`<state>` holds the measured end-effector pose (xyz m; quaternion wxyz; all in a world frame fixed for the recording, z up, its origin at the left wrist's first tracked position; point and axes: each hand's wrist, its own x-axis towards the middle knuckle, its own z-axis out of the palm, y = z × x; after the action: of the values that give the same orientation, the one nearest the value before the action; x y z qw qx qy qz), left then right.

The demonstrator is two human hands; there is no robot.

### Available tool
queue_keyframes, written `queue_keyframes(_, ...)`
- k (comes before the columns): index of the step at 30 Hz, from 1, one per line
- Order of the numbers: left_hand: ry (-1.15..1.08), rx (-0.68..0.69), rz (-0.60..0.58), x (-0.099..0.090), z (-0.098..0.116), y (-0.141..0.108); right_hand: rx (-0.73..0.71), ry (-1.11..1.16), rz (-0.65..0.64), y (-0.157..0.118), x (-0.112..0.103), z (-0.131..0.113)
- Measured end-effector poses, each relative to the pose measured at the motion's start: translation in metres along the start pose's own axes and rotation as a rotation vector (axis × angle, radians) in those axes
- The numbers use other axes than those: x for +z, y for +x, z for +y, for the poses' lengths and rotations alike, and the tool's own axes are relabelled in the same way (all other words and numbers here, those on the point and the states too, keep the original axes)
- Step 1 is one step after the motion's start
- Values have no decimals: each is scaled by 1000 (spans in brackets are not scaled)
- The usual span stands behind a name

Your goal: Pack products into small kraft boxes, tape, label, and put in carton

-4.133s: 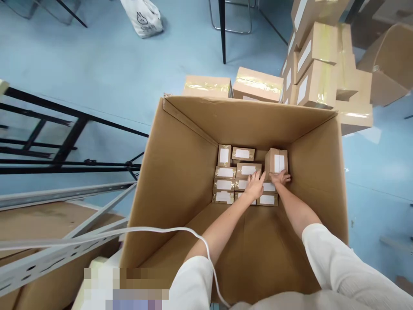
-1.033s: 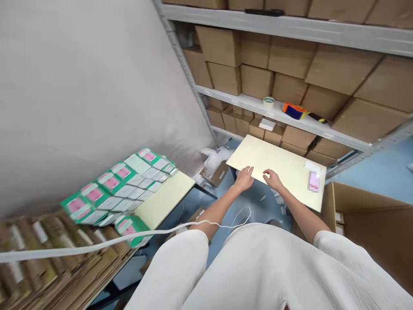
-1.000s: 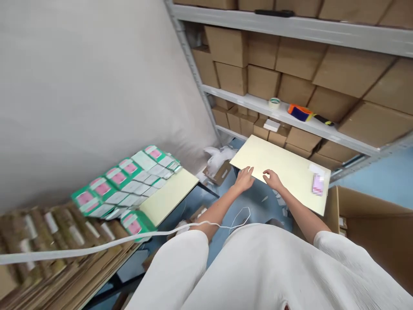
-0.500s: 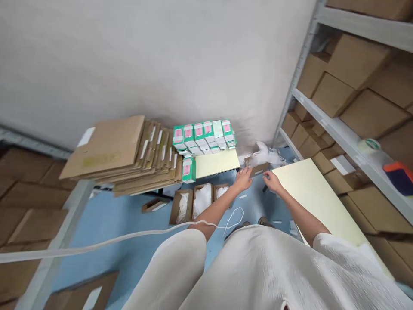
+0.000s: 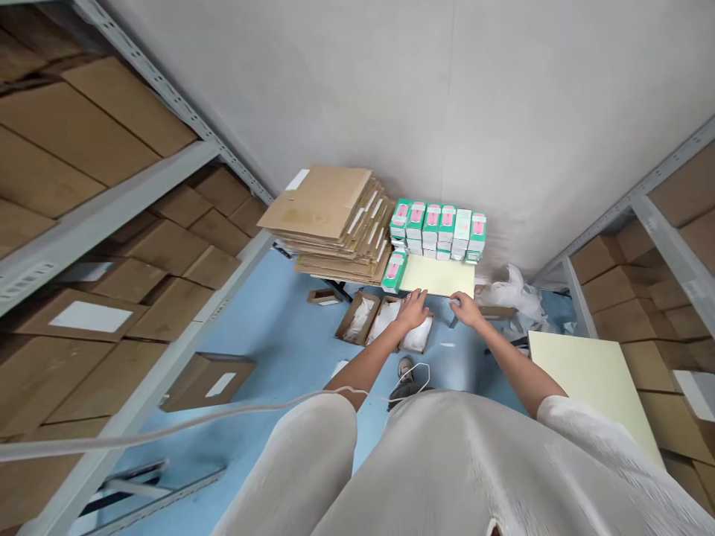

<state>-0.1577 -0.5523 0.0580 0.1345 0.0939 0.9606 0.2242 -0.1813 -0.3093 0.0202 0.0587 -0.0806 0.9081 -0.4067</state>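
Note:
My left hand (image 5: pixel 412 308) is at the front edge of a pale yellow tabletop (image 5: pixel 439 275), fingers apart and nothing seen in it. Farther right, near the front right corner of that top, is my right hand (image 5: pixel 465 307), its fingers bent; it is too small to tell whether they hold anything. Green and white boxes with pink labels (image 5: pixel 432 216) stand in a row along the back of the tabletop. One more such box (image 5: pixel 394 271) sits at its left, beside a tall stack of flattened cardboard (image 5: pixel 329 201).
Open cartons with white contents (image 5: pixel 357 318) stand on the blue floor below my left hand. White plastic bags (image 5: pixel 511 298) lie to the right. Another yellow table (image 5: pixel 592 380) is at the right. Loaded shelves (image 5: pixel 134 186) flank both sides. A white cable (image 5: pixel 223 417) crosses the lower left.
The view has turned left. Both hands were by a small carton and white bags; now they are at the yellow tabletop with the green boxes.

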Motion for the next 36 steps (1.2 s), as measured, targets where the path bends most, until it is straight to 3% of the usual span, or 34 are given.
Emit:
queue_keyframes(8, -27, -32, -8, -37, -119, 35, 101, 88, -44, 72, 85, -53)
queue_keyframes(14, -93, -17, -46, -39, -169, 72, 230, 191, -89, 113, 139, -72)
queue_keyframes(19, -173, -55, -83, -27, -189, 97, 369, 308, -98, 145, 172, -71)
queue_keyframes(25, -214, -72, -118, -19, -199, 119, 458, 435, -60, 165, 194, -66)
queue_keyframes(31, -335, -77, -101, -14, -197, 123, 501, 593, -83, 170, 202, -64)
queue_keyframes(36, -446, -77, -77, -6, -189, 119, 511, 517, -46, 165, 195, -59)
